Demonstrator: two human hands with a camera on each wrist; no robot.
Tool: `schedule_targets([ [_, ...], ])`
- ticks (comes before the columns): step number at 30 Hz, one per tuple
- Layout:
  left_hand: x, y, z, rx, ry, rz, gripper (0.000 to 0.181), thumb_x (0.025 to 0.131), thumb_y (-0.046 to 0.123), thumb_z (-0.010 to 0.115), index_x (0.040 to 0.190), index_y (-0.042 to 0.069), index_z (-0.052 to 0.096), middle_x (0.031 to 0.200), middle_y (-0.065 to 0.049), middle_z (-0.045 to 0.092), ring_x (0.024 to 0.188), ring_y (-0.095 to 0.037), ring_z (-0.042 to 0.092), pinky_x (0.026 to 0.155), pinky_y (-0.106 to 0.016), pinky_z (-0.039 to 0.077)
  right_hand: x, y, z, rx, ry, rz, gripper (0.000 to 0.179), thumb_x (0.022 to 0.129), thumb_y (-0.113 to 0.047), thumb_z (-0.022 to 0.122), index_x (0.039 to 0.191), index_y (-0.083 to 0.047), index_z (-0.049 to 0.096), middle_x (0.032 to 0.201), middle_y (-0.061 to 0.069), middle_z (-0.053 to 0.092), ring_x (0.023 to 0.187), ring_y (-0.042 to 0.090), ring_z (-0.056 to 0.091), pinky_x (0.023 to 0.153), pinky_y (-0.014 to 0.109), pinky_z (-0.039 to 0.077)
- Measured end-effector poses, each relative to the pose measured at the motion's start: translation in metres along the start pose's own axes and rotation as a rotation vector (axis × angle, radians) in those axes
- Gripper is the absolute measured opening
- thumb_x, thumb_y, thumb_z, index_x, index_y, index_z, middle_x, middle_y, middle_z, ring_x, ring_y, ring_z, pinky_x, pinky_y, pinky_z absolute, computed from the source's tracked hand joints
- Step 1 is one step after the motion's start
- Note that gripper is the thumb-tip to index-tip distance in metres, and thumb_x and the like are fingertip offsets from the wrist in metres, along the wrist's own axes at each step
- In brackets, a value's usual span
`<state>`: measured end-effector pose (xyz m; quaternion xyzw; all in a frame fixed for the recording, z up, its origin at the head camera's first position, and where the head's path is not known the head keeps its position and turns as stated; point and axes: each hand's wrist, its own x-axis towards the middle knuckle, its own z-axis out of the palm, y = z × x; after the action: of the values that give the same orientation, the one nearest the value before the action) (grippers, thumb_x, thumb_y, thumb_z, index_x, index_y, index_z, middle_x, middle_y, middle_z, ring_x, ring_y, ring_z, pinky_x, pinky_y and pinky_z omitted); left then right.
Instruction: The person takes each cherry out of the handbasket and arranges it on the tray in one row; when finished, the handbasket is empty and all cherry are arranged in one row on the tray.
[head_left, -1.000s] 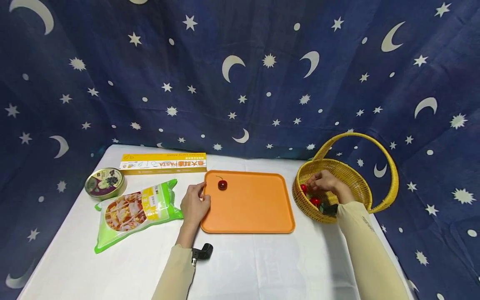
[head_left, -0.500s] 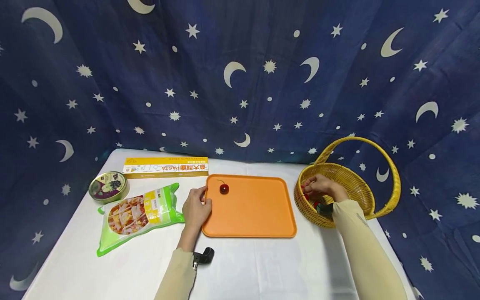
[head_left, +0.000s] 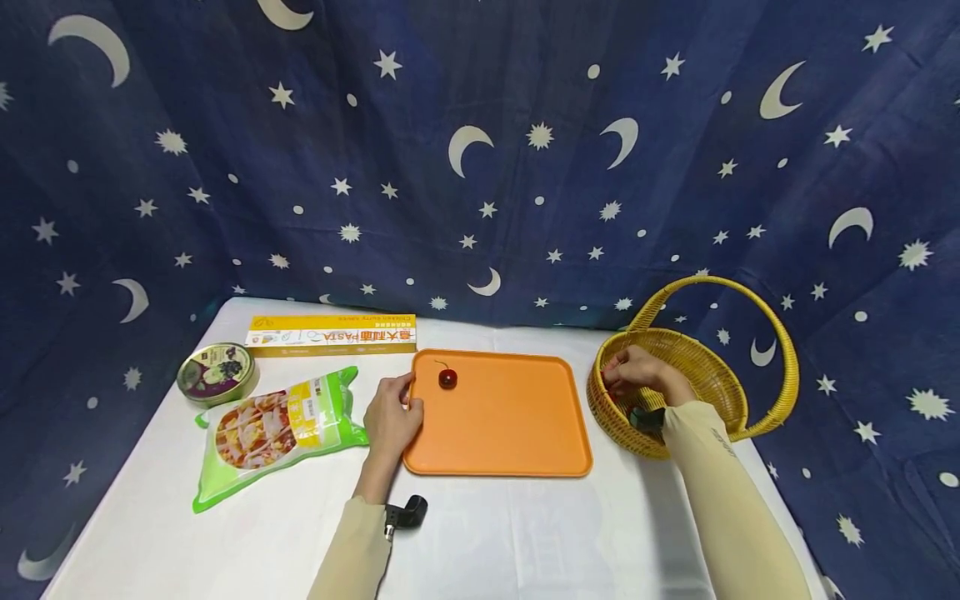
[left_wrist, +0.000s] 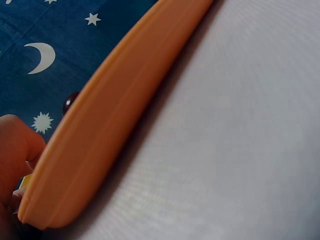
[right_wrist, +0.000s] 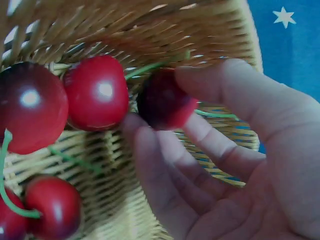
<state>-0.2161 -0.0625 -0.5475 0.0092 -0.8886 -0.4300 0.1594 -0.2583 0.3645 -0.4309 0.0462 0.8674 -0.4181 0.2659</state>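
Note:
My left hand (head_left: 392,421) grips the left edge of an orange tray (head_left: 502,425), its fingers on the rim. One dark red cherry (head_left: 447,379) with a stem lies near the tray's upper left corner. At the right, my right hand (head_left: 639,371) reaches down into a yellow woven basket (head_left: 708,358) with a tall handle. In the right wrist view, its thumb and fingers pinch a dark red cherry (right_wrist: 165,102) near the basket wall. Beside that hand are several other cherries, including a bright red cherry (right_wrist: 95,92) and a darker cherry (right_wrist: 32,112).
Left of the tray lies a green bag of food (head_left: 273,433). Behind it are a round tin (head_left: 217,372) and a long yellow pasta box (head_left: 332,335). A blue curtain (head_left: 480,167) with moons and stars hangs behind the white table (head_left: 480,533).
My right hand has moved slightly left inside the basket and closed in on a cherry, covering the red ones seen before. The left hand stays at the tray edge. The head view has shifted slightly.

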Motion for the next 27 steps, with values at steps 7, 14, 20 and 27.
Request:
schedule_targets([
  [7,0.002,-0.003,-0.002,0.002,0.017,-0.007,0.044,0.077,0.011,0.065,0.121,0.007,0.070,0.098,-0.012,0.062,0.073,-0.028,0.056,0.061,-0.043,0.043,-0.015,-0.024,-0.003,-0.023,0.140,-0.125,0.030,0.088,-0.006,0.067,0.108,0.015,0.057,0.087,0.006,0.065,0.074,0.018,0.064,0.072,0.035,0.055],
  [14,0.002,-0.002,-0.005,-0.009,0.038,0.016,0.044,0.076,0.010,0.065,0.119,0.006,0.070,0.097,-0.013,0.062,0.073,-0.029,0.057,0.061,-0.045,0.044,-0.019,-0.055,0.009,-0.023,0.272,-0.207,0.039,0.088,-0.012,0.071,0.115,0.012,0.058,0.090,0.008,0.063,0.076,0.020,0.063,0.067,0.028,0.053],
  [20,0.002,-0.001,-0.005,-0.007,0.021,0.011,0.044,0.077,0.010,0.064,0.120,0.005,0.070,0.098,-0.014,0.062,0.074,-0.029,0.057,0.061,-0.044,0.043,0.002,-0.079,0.053,0.106,0.246,-0.275,0.036,0.087,-0.003,0.070,0.116,0.014,0.056,0.094,0.018,0.059,0.068,0.013,0.066,0.066,0.031,0.057],
  [27,0.000,0.002,-0.002,-0.011,0.017,0.019,0.043,0.077,0.009,0.065,0.120,0.005,0.070,0.097,-0.013,0.061,0.074,-0.028,0.057,0.060,-0.043,0.043,0.037,-0.094,0.119,0.257,0.220,-0.287,0.032,0.078,0.009,0.071,0.107,0.015,0.058,0.085,0.017,0.063,0.067,0.017,0.066,0.069,0.039,0.058],
])
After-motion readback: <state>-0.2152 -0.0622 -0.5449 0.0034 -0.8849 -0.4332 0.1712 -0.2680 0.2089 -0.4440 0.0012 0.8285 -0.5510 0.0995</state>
